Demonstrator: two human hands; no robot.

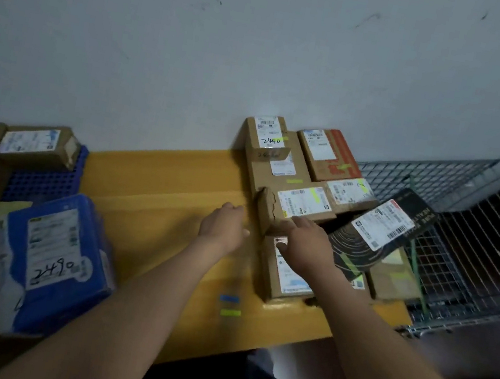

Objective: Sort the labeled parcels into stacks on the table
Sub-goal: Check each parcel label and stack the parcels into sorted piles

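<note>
I had both hands out over the yellow wooden bench, aimed at the dented brown cardboard parcel with the white label. It sat in the right-hand cluster, its far side against the large brown carton marked 2490. A black box with a white label lay tilted just to its right.

My right hand lay with its fingers stretched onto the parcel's near edge, resting there rather than gripping, and the thumb hung over the flat brown cardboard parcel below. My left hand hovered loosely relaxed and empty just beside the parcel's crumpled left end. I could not tell whether it touched.

I judged this to be the start of a lift or a squaring-up. To do it well I would close the left hand on the crushed end and the right on the near side, gripping lightly because the board looked weak there. I would raise it straight up so the leaning black box was not dragged along, and read the label before choosing a stack. The blue plastic mailer marked 2490 waited at the near left.
</note>
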